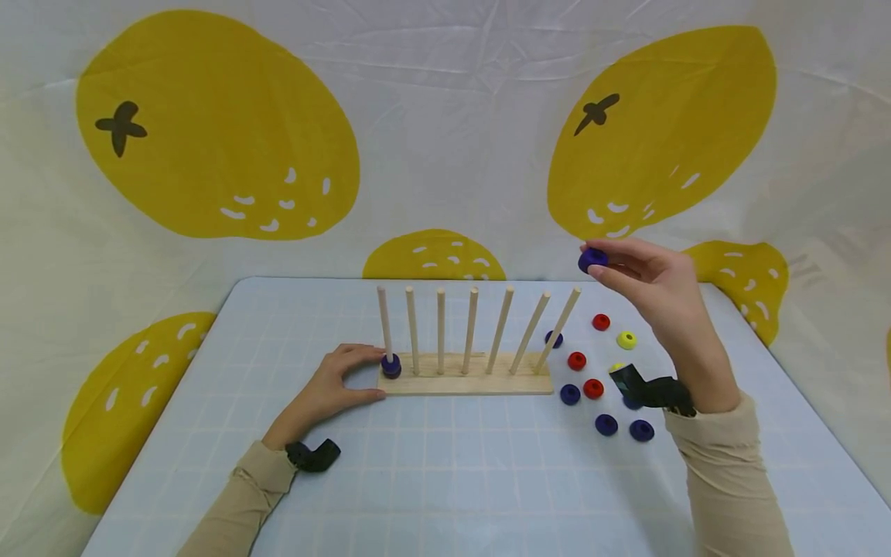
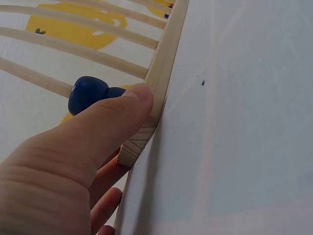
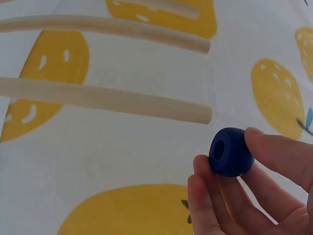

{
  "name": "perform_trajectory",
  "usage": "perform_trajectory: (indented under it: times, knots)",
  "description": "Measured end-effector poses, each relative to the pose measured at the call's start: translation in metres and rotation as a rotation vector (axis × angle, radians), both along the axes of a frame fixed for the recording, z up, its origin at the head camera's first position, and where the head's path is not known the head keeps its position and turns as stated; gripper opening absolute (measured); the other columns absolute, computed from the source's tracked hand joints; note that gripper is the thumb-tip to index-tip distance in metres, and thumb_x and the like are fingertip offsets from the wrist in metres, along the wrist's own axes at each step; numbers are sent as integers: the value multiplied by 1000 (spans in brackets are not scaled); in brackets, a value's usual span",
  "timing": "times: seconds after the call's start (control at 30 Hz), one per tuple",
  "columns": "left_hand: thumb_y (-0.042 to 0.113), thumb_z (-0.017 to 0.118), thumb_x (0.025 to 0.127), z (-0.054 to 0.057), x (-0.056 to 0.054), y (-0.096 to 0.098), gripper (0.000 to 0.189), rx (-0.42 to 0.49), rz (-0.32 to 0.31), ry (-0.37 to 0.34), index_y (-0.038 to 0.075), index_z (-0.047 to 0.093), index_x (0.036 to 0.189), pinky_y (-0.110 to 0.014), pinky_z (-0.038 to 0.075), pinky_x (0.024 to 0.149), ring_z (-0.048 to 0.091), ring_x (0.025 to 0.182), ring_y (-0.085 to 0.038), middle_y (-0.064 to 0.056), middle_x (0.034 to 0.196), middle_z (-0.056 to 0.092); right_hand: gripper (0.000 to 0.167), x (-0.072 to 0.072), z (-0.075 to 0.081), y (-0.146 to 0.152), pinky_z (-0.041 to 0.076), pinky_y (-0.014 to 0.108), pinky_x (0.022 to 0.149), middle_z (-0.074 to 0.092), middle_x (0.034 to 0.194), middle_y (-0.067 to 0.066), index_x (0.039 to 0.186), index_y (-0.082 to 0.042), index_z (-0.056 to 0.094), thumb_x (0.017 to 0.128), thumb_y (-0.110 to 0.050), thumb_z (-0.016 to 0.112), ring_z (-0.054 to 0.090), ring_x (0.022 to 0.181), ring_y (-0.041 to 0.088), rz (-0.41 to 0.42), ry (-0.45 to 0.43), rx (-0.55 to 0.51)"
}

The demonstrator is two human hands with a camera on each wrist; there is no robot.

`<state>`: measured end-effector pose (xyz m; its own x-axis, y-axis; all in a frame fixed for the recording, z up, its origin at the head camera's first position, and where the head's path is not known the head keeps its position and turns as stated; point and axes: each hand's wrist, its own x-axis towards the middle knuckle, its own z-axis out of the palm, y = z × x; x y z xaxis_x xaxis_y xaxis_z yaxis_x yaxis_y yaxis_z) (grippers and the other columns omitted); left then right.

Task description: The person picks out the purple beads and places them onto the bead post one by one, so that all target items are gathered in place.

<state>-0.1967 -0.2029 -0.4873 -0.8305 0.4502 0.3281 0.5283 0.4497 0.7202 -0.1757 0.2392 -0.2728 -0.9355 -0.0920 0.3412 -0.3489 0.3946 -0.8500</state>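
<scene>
A wooden peg rack (image 1: 465,384) with a row of several upright pegs stands on the table. My left hand (image 1: 341,381) grips its left end, thumb on the near edge and fingers at the far side. Two blue beads (image 2: 87,95) sit stacked at the bottom of the leftmost peg, partly behind my thumb in the left wrist view. Raised above the rack's right side, my right hand (image 1: 657,290) pinches a blue bead (image 3: 231,152) between thumb and fingers. The bead's hole shows in the right wrist view, just beyond a peg tip (image 3: 205,113) and apart from it.
Loose beads lie right of the rack: several blue ones such as this bead (image 1: 606,425), red ones such as this bead (image 1: 576,360), and a yellow bead (image 1: 626,340). My right wrist strap partly covers some. A fruit-patterned cloth (image 1: 452,116) hangs behind the table (image 1: 445,480).
</scene>
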Motion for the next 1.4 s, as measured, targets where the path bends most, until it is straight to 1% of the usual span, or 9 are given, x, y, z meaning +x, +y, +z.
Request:
perform_trajectory:
  times: [0.2,0.43,0.6,0.73,0.83,0.93,1.1,1.23,1.4]
  knots:
    - [23,91,72,0,0,1,63,-2,1,0,16,66,130,-57,38,101,48,124,-28,-3,132,62,35,-1,8,-12,50,16,87,70,116,3,128,-5,66,94,-12,69,67,102,13,18,17,6]
    - [23,91,72,0,1,0,63,-8,8,2,16,65,130,-58,38,101,48,124,-28,-3,132,62,33,-4,15,-26,51,19,88,70,118,5,126,-3,67,93,-9,70,67,103,15,92,9,-71]
    - [24,90,73,-1,0,-1,63,-10,10,-11,17,65,130,-58,37,101,48,124,-28,-2,133,61,33,-5,22,-37,51,19,89,70,118,5,125,-4,68,93,-9,70,68,104,15,119,14,-82]
    - [24,90,73,-2,0,-1,63,-6,7,-8,17,65,130,-58,38,101,48,124,-28,-3,132,62,32,-6,26,-46,51,21,90,69,119,7,125,-4,68,93,-8,70,67,105,16,140,23,-76]
    - [24,91,73,-3,0,-1,63,-3,4,-5,17,65,130,-58,38,101,48,124,-28,-2,132,62,33,-6,29,-53,51,21,90,69,120,7,126,-6,68,93,-8,70,67,106,16,142,27,-51]
    - [25,90,73,-3,-1,-2,63,-1,1,0,17,65,130,-58,38,101,48,124,-27,-2,132,62,33,-7,32,-59,51,21,90,69,119,7,126,-6,68,93,-9,70,67,105,16,152,27,-51]
    - [26,90,73,-4,-1,-2,63,1,-2,5,18,65,130,-58,38,101,48,123,-27,-2,132,62,32,-9,37,-69,52,24,89,70,117,9,123,-4,69,91,-6,71,68,103,19,206,42,-103]
    - [26,90,73,-3,-1,-1,63,5,-4,-3,18,65,130,-58,38,101,48,124,-28,-2,133,61,32,-11,40,-78,53,24,89,70,116,9,122,-3,69,91,-5,71,68,102,20,245,50,-120]
    - [25,91,73,-2,-1,-1,63,5,-3,0,17,66,130,-58,38,101,48,124,-27,-2,132,62,32,-14,42,-90,53,26,90,71,114,10,122,-2,69,90,-4,72,69,101,21,280,33,-157]
